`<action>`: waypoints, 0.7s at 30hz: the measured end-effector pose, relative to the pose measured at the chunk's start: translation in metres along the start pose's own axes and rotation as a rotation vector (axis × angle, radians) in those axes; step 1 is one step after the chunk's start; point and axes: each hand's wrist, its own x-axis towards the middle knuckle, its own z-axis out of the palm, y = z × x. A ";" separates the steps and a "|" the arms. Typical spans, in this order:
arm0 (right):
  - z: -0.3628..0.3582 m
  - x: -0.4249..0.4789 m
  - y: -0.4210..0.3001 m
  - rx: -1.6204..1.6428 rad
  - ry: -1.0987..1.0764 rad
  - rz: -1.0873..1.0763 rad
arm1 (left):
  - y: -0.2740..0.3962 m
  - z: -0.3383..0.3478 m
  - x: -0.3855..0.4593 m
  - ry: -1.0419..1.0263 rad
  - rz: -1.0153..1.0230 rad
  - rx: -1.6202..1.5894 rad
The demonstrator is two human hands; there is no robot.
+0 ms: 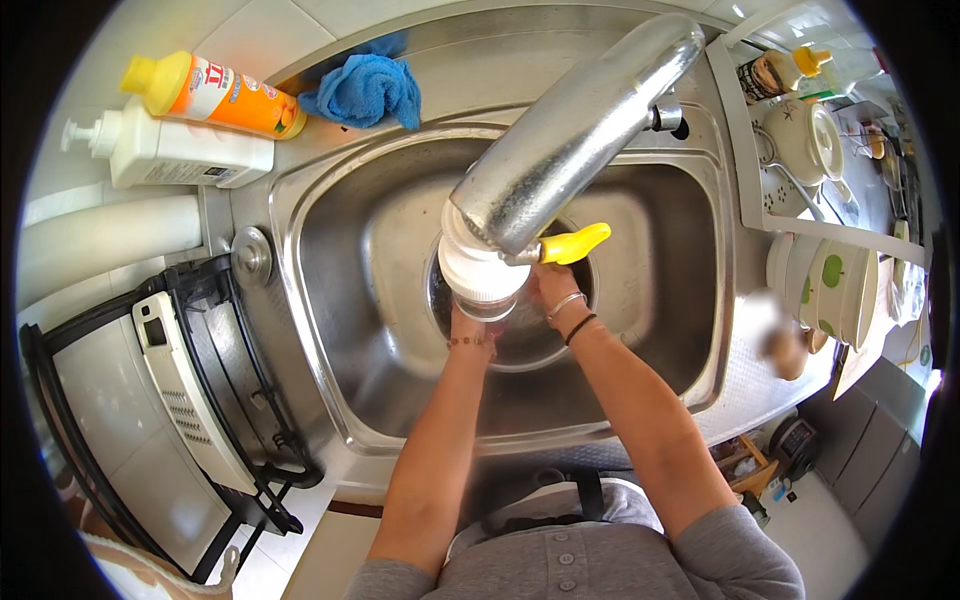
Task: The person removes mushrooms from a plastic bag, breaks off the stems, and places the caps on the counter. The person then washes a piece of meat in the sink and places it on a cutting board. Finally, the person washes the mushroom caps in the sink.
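Note:
Both hands reach into a round metal bowl (525, 364) in the stainless steel sink (660, 330). My left hand (468, 325), with a beaded bracelet at its wrist, lies under the white faucet head (484, 274), which hides most of its fingers. To the right, my right hand (556, 283) is under the yellow lever (576, 244), a silver bangle and a dark band on its wrist. Its fingertips are out of sight too. What the hands touch in the bowl cannot be made out. The thick metal faucet (577, 127) slants across the sink above them.
A blue cloth (367, 90), an orange dish-soap bottle (225, 94) and a white pump bottle (191, 150) are behind the sink at the left. A grater (191, 397) hangs on a black rack (225, 442). Stacked bowls (836, 289) and a lidded pot (806, 142) stand right.

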 end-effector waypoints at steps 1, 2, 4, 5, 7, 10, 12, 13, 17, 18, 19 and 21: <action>0.003 -0.017 -0.022 0.127 -0.201 0.143 | 0.000 0.003 0.002 -0.007 0.017 -0.033; 0.005 -0.032 -0.042 0.226 -0.387 0.306 | 0.018 0.022 -0.016 0.025 -0.107 0.024; 0.013 -0.058 -0.057 -0.146 -0.358 -0.109 | 0.018 0.026 -0.016 -0.123 -0.261 -0.302; 0.012 -0.066 -0.065 -0.421 -0.284 -0.398 | 0.018 0.026 -0.016 -0.196 -0.338 -0.466; 0.004 -0.066 -0.065 -0.484 -0.132 -0.491 | 0.010 0.010 -0.010 -0.287 -0.240 -0.281; 0.000 -0.050 -0.041 -0.667 0.246 -0.627 | 0.022 0.023 -0.031 -0.272 -0.233 -0.098; 0.002 -0.035 -0.016 -0.744 0.288 -0.385 | 0.020 0.018 -0.026 -0.135 -0.269 -0.074; 0.001 -0.022 0.003 -0.631 0.154 -0.224 | 0.016 0.014 -0.021 -0.073 -0.288 -0.056; -0.001 -0.082 -0.045 -0.550 -0.488 -0.470 | 0.012 0.011 -0.027 0.041 -0.183 -0.030; 0.005 -0.097 -0.047 -0.616 -0.440 -0.650 | 0.003 -0.004 -0.012 -0.045 -0.164 -0.075; 0.009 -0.115 -0.049 -0.811 -0.298 -0.707 | 0.006 -0.010 -0.010 -0.124 -0.141 -0.122; 0.004 -0.138 -0.047 -0.889 -0.194 -0.704 | 0.015 0.002 -0.035 -0.134 -0.076 0.030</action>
